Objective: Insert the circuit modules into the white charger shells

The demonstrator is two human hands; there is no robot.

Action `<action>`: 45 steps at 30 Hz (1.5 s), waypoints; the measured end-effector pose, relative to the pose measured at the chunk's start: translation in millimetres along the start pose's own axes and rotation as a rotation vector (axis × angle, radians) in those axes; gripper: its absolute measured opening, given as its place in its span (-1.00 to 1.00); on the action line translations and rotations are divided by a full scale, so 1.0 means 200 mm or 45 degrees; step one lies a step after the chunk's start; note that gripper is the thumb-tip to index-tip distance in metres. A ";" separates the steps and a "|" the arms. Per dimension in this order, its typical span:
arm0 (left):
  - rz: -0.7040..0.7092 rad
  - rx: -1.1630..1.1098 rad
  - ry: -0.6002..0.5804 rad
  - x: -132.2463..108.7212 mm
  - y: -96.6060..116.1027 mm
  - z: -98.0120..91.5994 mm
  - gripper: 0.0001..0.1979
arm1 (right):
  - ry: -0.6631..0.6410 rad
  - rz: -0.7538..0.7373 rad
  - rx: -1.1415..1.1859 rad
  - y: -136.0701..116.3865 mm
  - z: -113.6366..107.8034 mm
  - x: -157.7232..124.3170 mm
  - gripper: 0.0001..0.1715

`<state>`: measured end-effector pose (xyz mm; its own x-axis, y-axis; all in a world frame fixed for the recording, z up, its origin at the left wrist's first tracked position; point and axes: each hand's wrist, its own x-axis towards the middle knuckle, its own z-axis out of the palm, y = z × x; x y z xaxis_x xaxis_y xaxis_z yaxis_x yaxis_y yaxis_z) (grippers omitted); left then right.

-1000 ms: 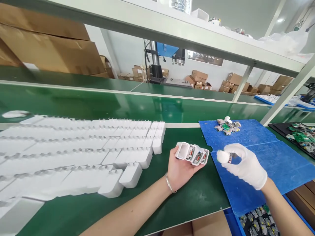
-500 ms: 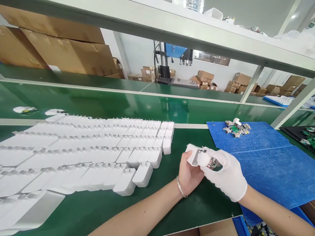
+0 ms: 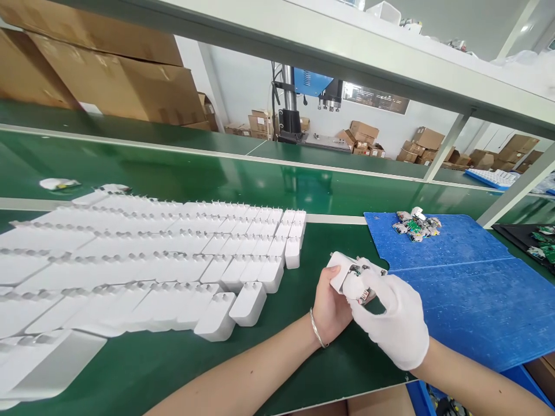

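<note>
My left hand, bare and with a bangle at the wrist, is closed around a white plastic housing. In a white glove, my right hand pinches a small circuit board assembly with a round white part. The assembly lies over the open face of the housing; how deep it sits is hidden by the fingers. Left of my hands, white housings stand in several tight rows, with small prongs along their upper ends. Two of them sit at the near right corner of the rows.
A blue sheet lies on the right of the green table, bearing a pile of circuit assemblies. A blue bin is below the table edge. An overhead shelf crosses above; cardboard boxes stand behind.
My right hand has moved slightly left and down, bringing the circuit assembly further over the housing. More of the housing's far end shows. The view has shifted a little.
</note>
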<state>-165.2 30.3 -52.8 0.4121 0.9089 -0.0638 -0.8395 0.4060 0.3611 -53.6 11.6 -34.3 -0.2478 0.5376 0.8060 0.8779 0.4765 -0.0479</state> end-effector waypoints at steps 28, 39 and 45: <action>-0.014 -0.033 0.012 0.02 -0.01 -0.02 -0.60 | -0.114 0.174 0.209 0.00 -0.03 0.07 -0.63; 0.008 0.004 0.069 0.01 0.00 -0.01 -0.58 | -0.041 0.060 0.008 -0.02 -0.03 0.06 -0.65; 0.018 0.032 0.057 0.02 0.00 -0.01 -0.60 | -0.150 0.186 0.158 -0.03 -0.02 0.05 -0.62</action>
<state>-163.9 33.2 -55.7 0.3834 0.9181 -0.1000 -0.8357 0.3910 0.3857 -59.3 11.9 -24.1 -0.1741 0.6815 0.7108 0.8527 0.4654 -0.2374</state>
